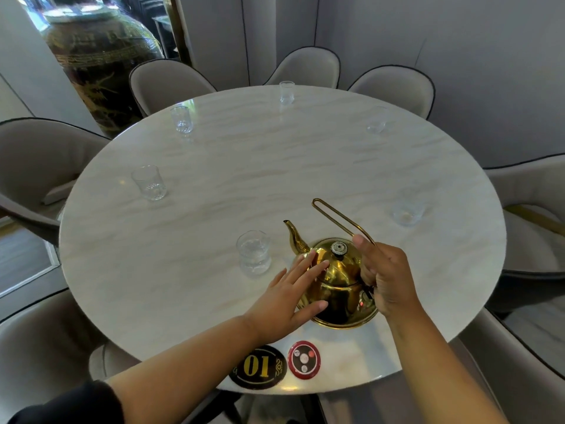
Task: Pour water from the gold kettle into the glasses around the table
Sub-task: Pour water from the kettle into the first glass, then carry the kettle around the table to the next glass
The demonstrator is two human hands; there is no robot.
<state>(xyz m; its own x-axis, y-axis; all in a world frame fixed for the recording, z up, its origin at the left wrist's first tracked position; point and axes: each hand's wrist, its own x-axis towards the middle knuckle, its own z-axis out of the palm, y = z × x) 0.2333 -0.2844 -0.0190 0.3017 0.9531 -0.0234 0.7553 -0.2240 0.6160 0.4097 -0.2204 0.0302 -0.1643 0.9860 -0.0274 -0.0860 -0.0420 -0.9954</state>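
Observation:
The gold kettle (337, 286) stands on the round marble table (275, 166) near its front edge, spout pointing far left. My right hand (385, 276) is closed around the lower end of its thin wire handle, which leans back. My left hand (293, 292) lies flat and open against the kettle's left side. A clear glass (253, 254) with water in it stands just left of the spout. Several more glasses ring the table: one at the left (149, 182), one far left (182, 119), one at the back (286, 92), two on the right (377, 120) (408, 209).
Grey upholstered chairs (308, 67) surround the table. A black oval "01" plaque (258, 367) and a round red call button (303, 359) lie at the front edge. A large dark ornamented jar (97, 56) stands at the back left.

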